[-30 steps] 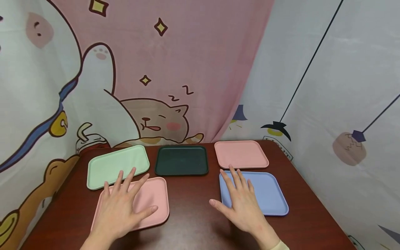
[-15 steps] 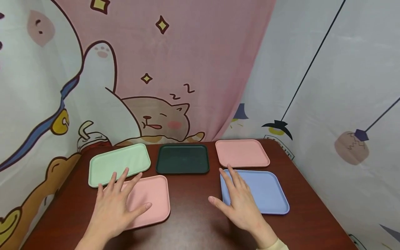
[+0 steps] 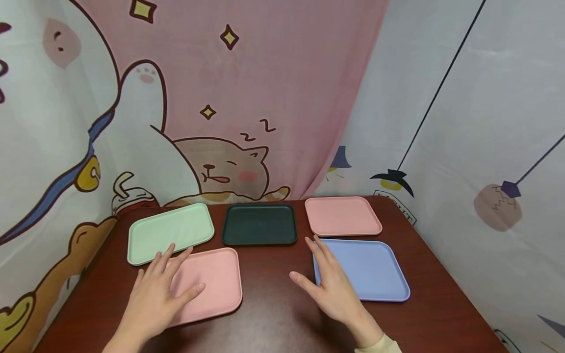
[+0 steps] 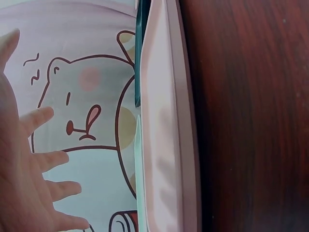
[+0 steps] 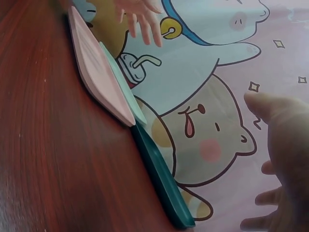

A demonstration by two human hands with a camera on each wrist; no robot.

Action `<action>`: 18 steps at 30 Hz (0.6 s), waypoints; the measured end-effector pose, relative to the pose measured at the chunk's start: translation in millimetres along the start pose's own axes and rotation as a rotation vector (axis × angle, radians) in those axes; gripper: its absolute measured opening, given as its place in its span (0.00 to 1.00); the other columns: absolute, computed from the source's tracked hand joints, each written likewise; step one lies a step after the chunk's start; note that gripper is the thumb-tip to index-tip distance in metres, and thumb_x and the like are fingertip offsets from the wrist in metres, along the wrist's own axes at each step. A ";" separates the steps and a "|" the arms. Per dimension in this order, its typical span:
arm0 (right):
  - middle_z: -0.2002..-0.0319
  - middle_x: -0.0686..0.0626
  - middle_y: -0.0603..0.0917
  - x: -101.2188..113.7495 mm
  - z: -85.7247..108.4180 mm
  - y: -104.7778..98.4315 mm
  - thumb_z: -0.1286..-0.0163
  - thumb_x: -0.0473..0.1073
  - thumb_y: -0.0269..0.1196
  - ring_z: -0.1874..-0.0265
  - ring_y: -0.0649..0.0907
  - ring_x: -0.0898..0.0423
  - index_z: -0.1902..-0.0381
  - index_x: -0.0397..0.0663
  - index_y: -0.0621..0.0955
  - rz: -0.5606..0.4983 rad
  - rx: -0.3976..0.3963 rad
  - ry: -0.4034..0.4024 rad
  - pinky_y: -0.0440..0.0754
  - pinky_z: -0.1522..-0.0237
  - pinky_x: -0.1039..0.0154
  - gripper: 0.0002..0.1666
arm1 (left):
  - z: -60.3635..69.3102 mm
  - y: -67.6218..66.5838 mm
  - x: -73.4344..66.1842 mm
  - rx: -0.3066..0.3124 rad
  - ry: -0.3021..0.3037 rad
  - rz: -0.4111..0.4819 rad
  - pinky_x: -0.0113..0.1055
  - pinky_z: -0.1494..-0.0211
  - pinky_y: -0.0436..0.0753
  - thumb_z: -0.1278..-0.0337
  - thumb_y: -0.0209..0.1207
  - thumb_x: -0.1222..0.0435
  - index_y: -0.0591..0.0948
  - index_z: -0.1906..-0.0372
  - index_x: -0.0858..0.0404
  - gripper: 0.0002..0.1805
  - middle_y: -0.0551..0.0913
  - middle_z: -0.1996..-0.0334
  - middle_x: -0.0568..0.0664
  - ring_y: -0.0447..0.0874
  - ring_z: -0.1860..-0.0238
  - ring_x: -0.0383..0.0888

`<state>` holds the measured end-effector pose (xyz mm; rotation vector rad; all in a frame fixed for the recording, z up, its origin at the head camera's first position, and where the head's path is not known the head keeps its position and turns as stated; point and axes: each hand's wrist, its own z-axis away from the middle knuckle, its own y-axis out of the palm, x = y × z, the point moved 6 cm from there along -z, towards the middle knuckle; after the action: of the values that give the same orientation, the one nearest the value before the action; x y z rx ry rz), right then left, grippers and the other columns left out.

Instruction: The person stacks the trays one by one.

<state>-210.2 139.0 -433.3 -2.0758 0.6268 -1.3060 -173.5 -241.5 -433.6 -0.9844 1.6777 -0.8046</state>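
A passable lane of bare table (image 3: 273, 294) runs between the near pink tray (image 3: 214, 284) and the blue tray (image 3: 375, 272); the dark tray (image 3: 259, 224) bounds its far end. The right hand (image 3: 335, 289) overhangs one side, its clearance hard to judge. Only a slit parts the blue tray from the far pink tray (image 3: 343, 216). Cloth (image 3: 291, 88) blocks the back.

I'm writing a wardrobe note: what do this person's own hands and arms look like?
The left hand and right hand are bare human hands, with no gloves, rings or watch visible. On the right side a pale yellow sleeve shows; on the left, none does.
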 end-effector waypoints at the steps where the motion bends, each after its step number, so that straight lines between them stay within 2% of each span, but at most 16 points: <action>1: 0.17 0.48 0.58 0.4 -0.6 1.0 0.30 0.73 0.65 0.22 0.63 0.41 0.16 0.62 0.62 -0.012 0.002 0.007 0.66 0.28 0.29 0.53 | 0.2 -0.1 1.3 -0.002 -0.004 0.008 0.86 0.32 0.50 0.41 0.68 0.34 0.68 0.19 0.44 0.47 0.59 0.19 0.64 0.53 0.22 0.75; 6: 0.18 0.46 0.60 0.3 -3.5 7.3 0.29 0.72 0.66 0.21 0.63 0.43 0.16 0.58 0.62 -0.057 0.016 0.046 0.66 0.26 0.31 0.53 | 0.3 -0.2 7.8 -0.007 -0.033 0.012 0.86 0.33 0.52 0.42 0.68 0.33 0.69 0.20 0.45 0.48 0.60 0.20 0.65 0.54 0.23 0.76; 12: 0.19 0.46 0.62 0.8 -7.4 13.8 0.30 0.73 0.66 0.21 0.62 0.45 0.16 0.56 0.62 -0.105 0.029 0.086 0.64 0.25 0.33 0.55 | 0.5 -1.7 14.5 -0.036 -0.064 0.033 0.81 0.38 0.65 0.40 0.67 0.34 0.71 0.21 0.50 0.47 0.64 0.22 0.68 0.63 0.27 0.75; 14: 0.19 0.46 0.63 2.0 -9.0 16.0 0.31 0.72 0.67 0.21 0.62 0.45 0.16 0.55 0.63 -0.131 0.031 0.093 0.68 0.26 0.35 0.55 | 0.6 -1.4 17.0 -0.029 -0.087 0.045 0.81 0.40 0.68 0.39 0.66 0.33 0.71 0.21 0.51 0.47 0.63 0.22 0.69 0.64 0.28 0.75; 18: 0.22 0.47 0.67 3.4 -11.5 21.6 0.31 0.69 0.70 0.27 0.71 0.45 0.18 0.52 0.65 -0.205 0.035 0.107 0.79 0.33 0.40 0.54 | 1.0 1.6 23.1 0.020 -0.147 0.068 0.83 0.43 0.69 0.35 0.63 0.33 0.69 0.19 0.52 0.47 0.61 0.21 0.69 0.62 0.26 0.74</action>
<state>-220.9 118.7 -442.5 -2.0965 0.4411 -1.5396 -177.1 -261.4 -444.9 -0.9444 1.5654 -0.6865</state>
